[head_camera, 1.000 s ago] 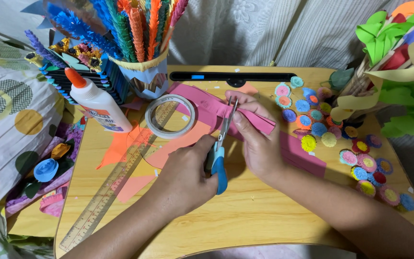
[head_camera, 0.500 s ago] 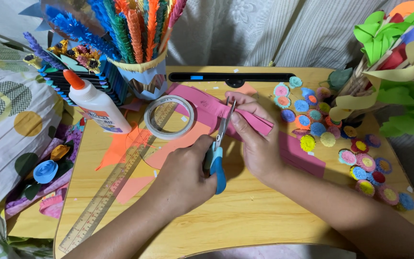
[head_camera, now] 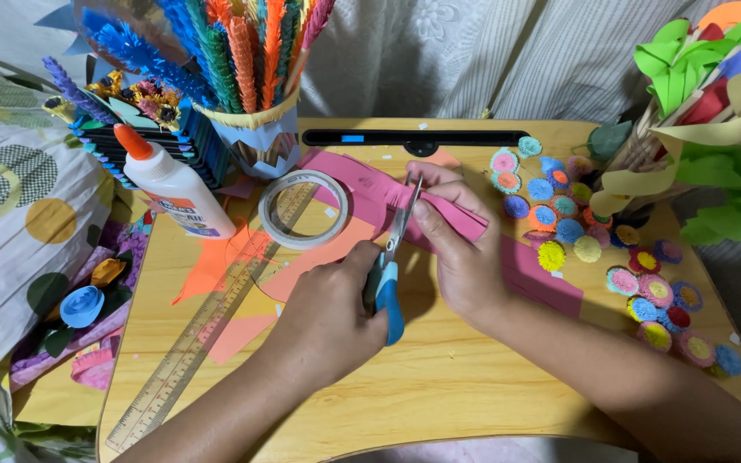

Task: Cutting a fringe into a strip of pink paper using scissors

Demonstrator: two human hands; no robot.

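From where I watched, little had shifted since the earlier frames: my left hand [head_camera: 328,313] still gripped the blue-handled steel scissors [head_camera: 390,266], and the blades still sat at the edge of the folded pink paper strip [head_camera: 439,214], perhaps closed slightly further. The fingers of that hand were curled tight through and around the handles. My right hand [head_camera: 460,249] kept the strip pinched between thumb and pressed-together fingers, just beside the blades, with the strip lying across the middle of the tabletop.

The pale wooden tabletop [head_camera: 439,386] had rounded corners and a smooth, light grain. Nearest on the left lay a long clear plastic ruler [head_camera: 207,326] set diagonally over flat orange paper scraps [head_camera: 216,266]. Beyond it sat a ring of whitish tape [head_camera: 303,208] and a white plastic glue bottle with an orange cap [head_camera: 169,184], tilted. To the right, small fringed paper flowers in many colours [head_camera: 636,283] were scattered in a loose band.

Farther back stood a paper-wrapped cup [head_camera: 259,137] bristling with fringed paper stems in blue, orange and green. A black slot [head_camera: 413,137] ran along the tabletop's far edge. At far right rose a bunch of curled paper leaves [head_camera: 713,94]. Striped grey cloth [head_camera: 473,51] hung behind, and a spotted bed sheet [head_camera: 19,197] lay at the left.
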